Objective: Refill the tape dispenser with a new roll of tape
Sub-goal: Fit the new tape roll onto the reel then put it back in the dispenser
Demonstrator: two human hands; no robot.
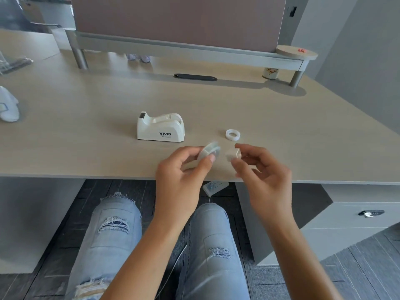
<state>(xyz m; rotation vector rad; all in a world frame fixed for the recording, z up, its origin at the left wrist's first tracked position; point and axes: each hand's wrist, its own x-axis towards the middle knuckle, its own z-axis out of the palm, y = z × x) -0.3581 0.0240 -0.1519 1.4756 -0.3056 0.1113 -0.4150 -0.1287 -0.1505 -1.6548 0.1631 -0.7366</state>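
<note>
A white tape dispenser (pixel 160 127) marked VIVID stands on the wooden desk (pixel 86 126), its roll slot showing no roll. To its right a small white ring, an empty tape core (pixel 233 134), lies flat on the desk. My left hand (pixel 184 169) pinches a clear roll of tape (pixel 208 150) above the desk's front edge. My right hand (pixel 259 169) holds a small white spindle hub (pixel 233 155) between thumb and fingers, just right of the roll and apart from it.
A raised monitor shelf (pixel 194 50) spans the desk's back, with a black cable slot (pixel 194 77) below it. A white object (pixel 8 107) sits at the left edge. My knees in torn jeans are under the desk. A drawer unit (pixel 357 213) stands lower right.
</note>
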